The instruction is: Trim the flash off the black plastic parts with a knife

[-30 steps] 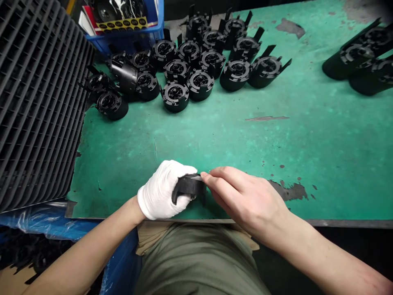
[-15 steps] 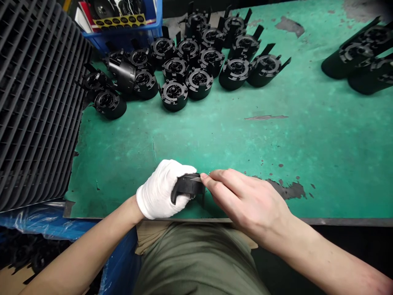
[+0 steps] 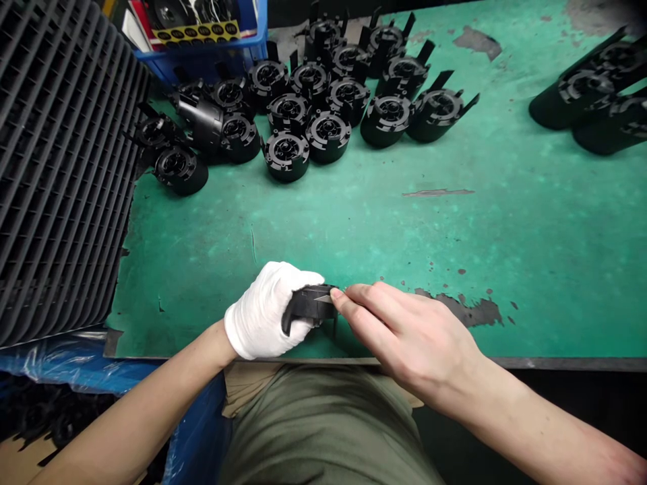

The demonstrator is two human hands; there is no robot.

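Note:
My left hand point(image 3: 270, 311), in a white glove, is wrapped around a round black plastic part point(image 3: 309, 306) close to the table's front edge. The part is tilted on its side, and the glove covers much of it. My bare right hand point(image 3: 402, 323) is closed at the part's right side. Between its thumb and forefinger it pinches a small blade point(image 3: 322, 297), whose thin pale point lies against the part's upper side. The rest of the blade is hidden inside the fingers.
Several black cylindrical housings point(image 3: 286, 153) stand grouped at the back of the green table point(image 3: 354, 222). More tall ones point(image 3: 569, 98) are at the far right. A blue bin point(image 3: 247, 54) sits at the back left, beside a stack of black grilles point(image 3: 60, 168). Blue plastic sheeting point(image 3: 75, 367) hangs below left.
The blade's point shows slightly more and sits a little lower on the part. My right hand has shifted down very slightly; the left hand keeps its hold.

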